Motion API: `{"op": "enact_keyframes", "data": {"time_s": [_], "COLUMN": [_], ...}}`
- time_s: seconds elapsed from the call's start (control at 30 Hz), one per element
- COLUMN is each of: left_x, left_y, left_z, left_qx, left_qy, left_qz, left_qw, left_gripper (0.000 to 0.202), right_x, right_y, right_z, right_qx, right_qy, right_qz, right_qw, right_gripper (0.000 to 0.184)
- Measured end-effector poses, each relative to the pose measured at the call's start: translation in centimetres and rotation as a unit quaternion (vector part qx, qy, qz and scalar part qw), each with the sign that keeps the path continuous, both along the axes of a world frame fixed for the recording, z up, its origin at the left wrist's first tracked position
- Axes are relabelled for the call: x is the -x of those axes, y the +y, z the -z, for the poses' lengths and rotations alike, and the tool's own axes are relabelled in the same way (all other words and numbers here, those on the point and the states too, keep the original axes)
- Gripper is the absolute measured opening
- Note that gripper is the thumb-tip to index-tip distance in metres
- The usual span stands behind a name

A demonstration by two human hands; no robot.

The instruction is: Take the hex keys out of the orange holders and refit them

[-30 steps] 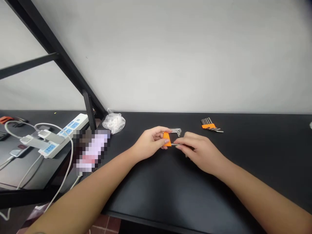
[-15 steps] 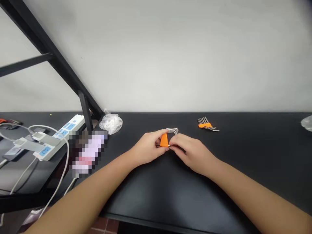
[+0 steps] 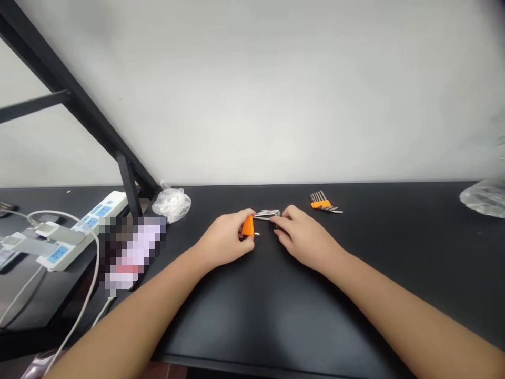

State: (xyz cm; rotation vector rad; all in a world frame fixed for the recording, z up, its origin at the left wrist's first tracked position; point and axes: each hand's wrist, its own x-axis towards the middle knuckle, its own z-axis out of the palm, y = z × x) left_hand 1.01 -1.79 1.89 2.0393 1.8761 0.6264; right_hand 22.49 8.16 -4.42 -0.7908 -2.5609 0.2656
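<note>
My left hand [image 3: 223, 239] is closed around a small orange hex key holder [image 3: 248, 226], pinched between thumb and fingers. A short metal tip [image 3: 256, 233] sticks out of the holder's right side. Just beyond it are several silver L-shaped hex keys [image 3: 267, 212]; whether any of them sit in the holder I cannot tell. My right hand [image 3: 303, 237] rests to the right, thumb and forefinger apart, with the forefinger's tip at the near end of the keys. Farther right lies a second orange holder [image 3: 321, 203] with dark keys in it.
A crumpled clear plastic bag [image 3: 172, 204] lies at the back left, and another plastic wrap [image 3: 485, 197] at the far right. On the left are a blurred-out phone [image 3: 132, 258], a white power strip [image 3: 84, 229], cables and a black metal frame [image 3: 128, 181].
My right hand has come away from the lower end of the orange holder and moved up to the silver keys. My left hand has turned the holder and shifted slightly left. The view has swung right.
</note>
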Motion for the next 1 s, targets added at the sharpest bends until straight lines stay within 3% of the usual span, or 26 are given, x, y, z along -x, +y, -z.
{"op": "enact_keyframes", "data": {"time_s": [0.13,0.3,0.47,0.53,0.63,0.7,0.8,1.0], "left_x": [0.4,0.2,0.2,0.4,0.7,0.9,1.0,0.7], "left_y": [0.1,0.0,0.1,0.2,0.3,0.4,0.5,0.5], "left_z": [-0.1,-0.4,-0.4,-0.3,0.0,0.1,0.2,0.2], "left_qx": [-0.002,0.024,0.039,0.025,-0.003,-0.007,-0.001,0.0], "left_qy": [0.034,0.055,0.077,0.1,0.151,0.166,0.157,0.105], "left_qz": [-0.003,0.016,0.023,0.031,0.037,0.035,0.041,0.052], "left_qw": [0.999,0.998,0.996,0.994,0.988,0.985,0.987,0.993], "left_gripper": [0.046,0.044,0.045,0.043,0.039,0.04,0.041,0.03], "right_x": [-0.3,-0.8,-1.5,-1.5,-1.2,-0.8,-0.4,0.0], "right_y": [-0.5,-1.0,-0.3,0.0,-0.2,-0.7,-1.3,-1.5], "right_z": [-0.8,-1.8,-2.2,-2.2,-2.1,-2.0,-1.8,-1.4], "right_qx": [0.025,0.123,0.233,0.348,0.521,0.565,0.576,0.576], "right_qy": [-0.024,-0.082,-0.004,0.07,0.214,0.293,0.354,0.427], "right_qz": [0.045,0.093,0.075,0.051,-0.016,-0.051,-0.078,-0.086], "right_qw": [0.998,0.985,0.969,0.933,0.826,0.77,0.733,0.692], "right_gripper": [0.01,0.017,0.014,0.012,0.016,0.023,0.027,0.025]}}
